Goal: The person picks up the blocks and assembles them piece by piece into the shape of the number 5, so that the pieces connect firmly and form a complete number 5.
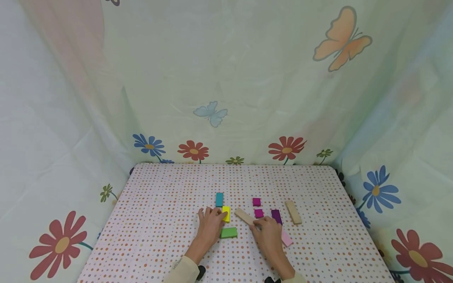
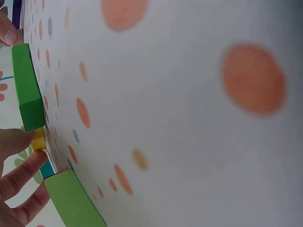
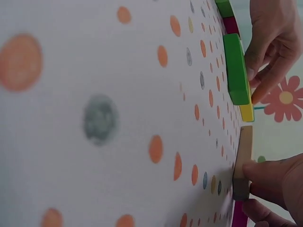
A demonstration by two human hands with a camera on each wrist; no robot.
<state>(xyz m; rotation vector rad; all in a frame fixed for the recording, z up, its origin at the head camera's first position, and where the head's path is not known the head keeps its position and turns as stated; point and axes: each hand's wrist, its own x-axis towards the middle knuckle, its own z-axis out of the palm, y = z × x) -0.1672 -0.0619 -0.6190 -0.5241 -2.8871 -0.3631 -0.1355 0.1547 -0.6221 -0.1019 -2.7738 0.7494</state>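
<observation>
My left hand (image 1: 210,226) pinches a yellow block (image 1: 226,214) between thumb and finger. Just beyond it lies a teal block (image 1: 219,199), and a green block (image 1: 229,232) is on the near side. A light green block (image 2: 73,198) shows below the left fingers in the left wrist view; in the head view the hand hides it. With thumb and fingers, my right hand (image 1: 267,236) grips the near end of a plain wooden block (image 1: 244,216), which lies slantwise on the table. Beside the right hand are a magenta block (image 1: 259,213), a dark purple block (image 1: 277,217) and a pink block (image 1: 286,238).
A second magenta block (image 1: 256,202) lies farther back, and another plain wooden block (image 1: 293,212) lies to the right. A dark red block (image 3: 231,27) shows near the left hand in the right wrist view. A dotted cloth covers the table (image 1: 159,220); a printed curtain (image 1: 247,78) surrounds it.
</observation>
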